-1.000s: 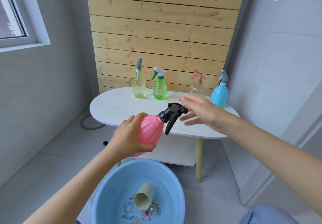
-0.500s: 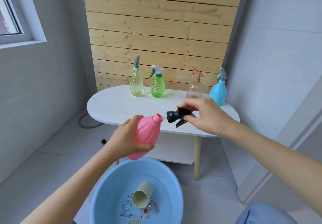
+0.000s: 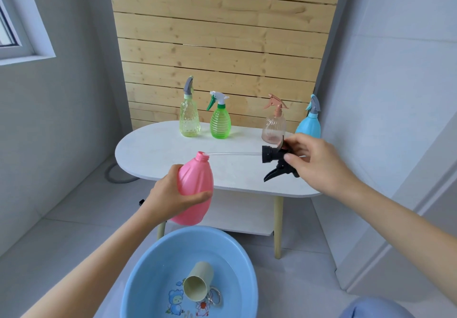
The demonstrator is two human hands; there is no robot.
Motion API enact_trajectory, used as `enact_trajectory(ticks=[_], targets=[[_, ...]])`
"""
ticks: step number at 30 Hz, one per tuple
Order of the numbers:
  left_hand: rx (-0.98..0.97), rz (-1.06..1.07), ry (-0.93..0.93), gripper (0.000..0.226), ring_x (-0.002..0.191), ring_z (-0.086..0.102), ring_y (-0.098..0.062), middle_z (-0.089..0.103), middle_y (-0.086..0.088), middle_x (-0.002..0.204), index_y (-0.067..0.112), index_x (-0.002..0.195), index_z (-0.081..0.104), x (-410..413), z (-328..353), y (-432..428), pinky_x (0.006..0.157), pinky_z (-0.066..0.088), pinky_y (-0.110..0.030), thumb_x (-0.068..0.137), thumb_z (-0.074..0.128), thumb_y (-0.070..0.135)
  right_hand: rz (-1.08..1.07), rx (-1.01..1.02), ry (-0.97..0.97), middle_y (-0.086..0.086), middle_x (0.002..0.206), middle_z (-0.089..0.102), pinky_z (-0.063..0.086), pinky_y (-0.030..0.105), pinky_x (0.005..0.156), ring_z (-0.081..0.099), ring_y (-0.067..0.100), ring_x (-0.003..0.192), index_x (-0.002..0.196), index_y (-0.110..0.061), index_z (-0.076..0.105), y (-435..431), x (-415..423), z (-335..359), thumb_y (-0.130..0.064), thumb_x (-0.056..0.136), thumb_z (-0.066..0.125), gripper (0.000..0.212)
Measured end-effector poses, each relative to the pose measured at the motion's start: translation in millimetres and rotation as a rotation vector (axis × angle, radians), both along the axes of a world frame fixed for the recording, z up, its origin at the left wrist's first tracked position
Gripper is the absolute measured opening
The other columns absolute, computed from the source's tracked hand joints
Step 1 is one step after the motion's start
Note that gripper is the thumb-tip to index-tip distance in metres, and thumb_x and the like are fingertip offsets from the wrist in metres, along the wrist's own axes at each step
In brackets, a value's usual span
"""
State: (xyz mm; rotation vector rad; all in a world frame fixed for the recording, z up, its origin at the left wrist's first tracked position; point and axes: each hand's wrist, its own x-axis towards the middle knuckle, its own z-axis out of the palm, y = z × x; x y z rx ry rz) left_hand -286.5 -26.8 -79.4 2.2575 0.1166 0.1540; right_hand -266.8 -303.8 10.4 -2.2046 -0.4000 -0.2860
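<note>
Between the hands, a clear dip tube (image 3: 232,153) runs from the black trigger head (image 3: 277,159) to the open neck of the pink bottle (image 3: 195,189). The left hand (image 3: 170,197) grips the tilted bottle's body; the right hand (image 3: 314,162) pinches the head, apart from the neck, over the bench (image 3: 153,149). Below both hands sits a blue basin (image 3: 138,280) holding a cup (image 3: 197,282).

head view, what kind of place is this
Likely a utility or washing corner of a home, maybe an enclosed balcony. The clues are the grey tiled floor, a low white table with a row of spray bottles on it, and a blue basin on the floor.
</note>
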Motion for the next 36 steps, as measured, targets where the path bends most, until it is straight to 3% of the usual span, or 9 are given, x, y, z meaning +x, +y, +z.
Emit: enact_trajectory(ticks=[8,10,13,15,20,23,26,29,36], targets=[[-0.004,-0.02,0.012,0.094,0.092,0.058,-0.017,0.057,0.005,0.107,0.027,0.122,0.04,9.3,0.4,4.2,0.075,0.054,-0.038,0.046,0.075,0.07,-0.013,0.07,0.036,-0.009,0.088,0.066,0.048,0.006,0.077,0.065,0.008,0.086,0.095,-0.019,0.062,3.9,17.2,-11.7,0.001,0.088,0.06,0.022],[0.007,-0.01,0.008,0.099,0.093,0.059,-0.017,0.057,0.006,0.106,0.029,0.121,0.039,11.2,-3.2,7.4,0.077,0.054,-0.041,0.039,0.064,0.077,-0.03,0.126,0.104,-0.008,0.085,0.067,0.051,0.01,0.076,0.067,0.009,0.083,0.087,-0.023,0.06,5.3,26.1,-21.1,0.001,0.088,0.061,0.023],[-0.014,0.011,-0.002,0.1,0.094,0.059,-0.018,0.058,0.006,0.106,0.031,0.124,0.038,16.4,-14.2,15.3,0.078,0.054,-0.043,0.039,0.063,0.078,-0.074,0.217,0.284,0.005,0.09,0.072,0.057,0.034,0.081,0.07,0.021,0.086,0.084,-0.02,0.062,9.9,45.4,-43.2,-0.001,0.087,0.063,0.02],[-0.047,0.012,-0.001,0.099,0.091,0.059,-0.014,0.057,0.009,0.104,0.033,0.123,0.038,21.5,-22.1,20.7,0.074,0.055,-0.038,0.039,0.063,0.078,-0.111,0.279,0.396,0.013,0.096,0.071,0.058,0.041,0.077,0.068,0.026,0.086,0.086,-0.014,0.062,15.5,60.7,-58.1,0.001,0.088,0.062,0.014],[-0.147,-0.032,0.023,0.085,0.088,0.06,-0.001,0.059,0.017,0.101,0.042,0.115,0.04,35.4,-42.9,32.3,0.063,0.051,-0.021,0.041,0.069,0.073,-0.182,0.435,0.597,0.017,0.095,0.062,0.059,0.028,0.056,0.064,0.02,0.073,0.112,-0.002,0.05,38.6,104.0,-94.7,0.006,0.09,0.058,0.025],[-0.221,-0.08,0.039,0.075,0.086,0.06,0.006,0.061,0.017,0.102,0.05,0.108,0.04,40.0,-55.0,35.4,0.059,0.051,-0.015,0.043,0.073,0.068,-0.221,0.479,0.648,0.023,0.107,0.061,0.059,0.031,0.058,0.066,0.027,0.076,0.111,-0.003,0.049,54.6,130.5,-117.1,0.006,0.091,0.057,0.024],[-0.243,-0.091,0.041,0.075,0.088,0.06,0.006,0.062,0.016,0.103,0.049,0.109,0.042,45.0,-68.7,41.7,0.063,0.052,-0.016,0.044,0.074,0.066,-0.245,0.475,0.614,0.022,0.111,0.063,0.056,0.04,0.079,0.067,0.033,0.09,0.11,-0.004,0.051,68.1,151.6,-137.0,0.005,0.091,0.058,0.022],[-0.263,-0.094,0.049,0.078,0.09,0.061,0.005,0.062,0.016,0.105,0.048,0.112,0.042,50.3,-78.3,46.1,0.066,0.054,-0.018,0.045,0.075,0.066,-0.264,0.378,0.518,0.01,0.097,0.067,0.054,0.043,0.09,0.067,0.029,0.091,0.111,-0.005,0.054,74.5,165.1,-152.5,-0.002,0.088,0.065,0.025],[-0.278,-0.097,0.074,0.074,0.091,0.059,0.006,0.057,0.014,0.109,0.053,0.108,0.039,51.6,-94.8,46.0,0.066,0.054,-0.019,0.044,0.073,0.068,-0.377,0.194,0.321,0.003,0.083,0.07,0.055,0.036,0.088,0.07,0.022,0.083,0.081,-0.016,0.066,80.6,174.9,-164.7,-0.018,0.077,0.078,0.013]])
